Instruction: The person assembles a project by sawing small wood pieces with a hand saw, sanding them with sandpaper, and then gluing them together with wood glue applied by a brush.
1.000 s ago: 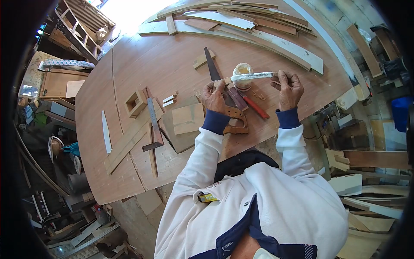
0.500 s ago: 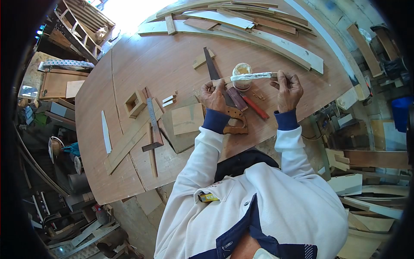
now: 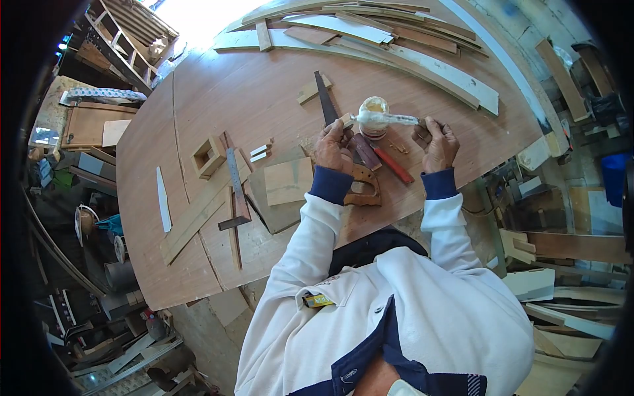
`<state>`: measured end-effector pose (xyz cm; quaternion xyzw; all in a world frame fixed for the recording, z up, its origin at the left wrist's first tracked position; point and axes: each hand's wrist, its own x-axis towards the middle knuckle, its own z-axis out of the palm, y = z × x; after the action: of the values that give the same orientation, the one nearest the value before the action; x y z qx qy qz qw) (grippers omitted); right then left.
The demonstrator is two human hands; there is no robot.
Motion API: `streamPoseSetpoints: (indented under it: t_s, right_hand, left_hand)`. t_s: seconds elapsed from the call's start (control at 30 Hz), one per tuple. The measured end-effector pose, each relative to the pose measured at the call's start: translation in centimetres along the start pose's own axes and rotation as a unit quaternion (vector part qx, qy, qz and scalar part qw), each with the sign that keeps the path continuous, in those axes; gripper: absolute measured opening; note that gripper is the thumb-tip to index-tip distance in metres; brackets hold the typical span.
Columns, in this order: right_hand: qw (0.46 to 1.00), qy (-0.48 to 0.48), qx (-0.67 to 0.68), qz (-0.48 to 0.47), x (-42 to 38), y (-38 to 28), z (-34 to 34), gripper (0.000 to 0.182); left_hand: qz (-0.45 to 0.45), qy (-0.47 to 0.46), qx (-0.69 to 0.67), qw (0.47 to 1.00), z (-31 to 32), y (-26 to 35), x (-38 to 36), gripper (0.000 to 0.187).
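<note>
My right hand [image 3: 437,143] pinches the end of a thin stick [image 3: 399,119] coated in white paste, which lies level across the view. The stick's far end overlaps an open jar [image 3: 375,132] with white and yellowish smears at its mouth. In my left hand [image 3: 334,146], the fingers close round a small piece of wood [image 3: 347,121], close to the stick's coated end. Just below the hands lie a chisel with a red handle [image 3: 394,165], a dark reddish block [image 3: 364,152] and a handsaw [image 3: 325,99] with a wooden handle.
On the table [image 3: 142,204] left of my hands lie a try square [image 3: 239,185], a hollow wooden box [image 3: 208,157], thin boards [image 3: 288,181] and small white-topped pieces [image 3: 260,153]. Long wooden strips [image 3: 409,59] are stacked along the far edge. Offcuts [image 3: 541,284] crowd the right side.
My left hand has turned and its fingers have drawn in round the wood. The coated stick has shifted slightly, and my right hand has lowered a little.
</note>
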<state>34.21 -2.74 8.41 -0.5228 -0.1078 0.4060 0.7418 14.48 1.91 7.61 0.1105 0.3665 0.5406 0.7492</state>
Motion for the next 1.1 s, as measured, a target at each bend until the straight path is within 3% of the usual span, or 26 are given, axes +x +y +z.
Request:
streamPoseSetpoints:
  t_s: [0.6,0.77,1.1]
  right_hand:
    - [0.997,0.001,0.047,0.054,0.1,0.8,0.8,0.006]
    - [0.999,0.022,0.027,0.032,0.1,1.4,1.4,0.008]
    - [0.998,-0.005,0.031,0.047,-0.6,1.4,0.9,0.007]
  left_hand:
    - [-0.024,-0.03,0.001,0.999,-0.3,0.2,0.4,0.014]
    - [-0.034,-0.05,-0.032,0.998,-0.3,0.5,0.0,0.015]
    - [-0.028,-0.026,-0.044,0.998,-1.2,0.9,0.2,0.022]
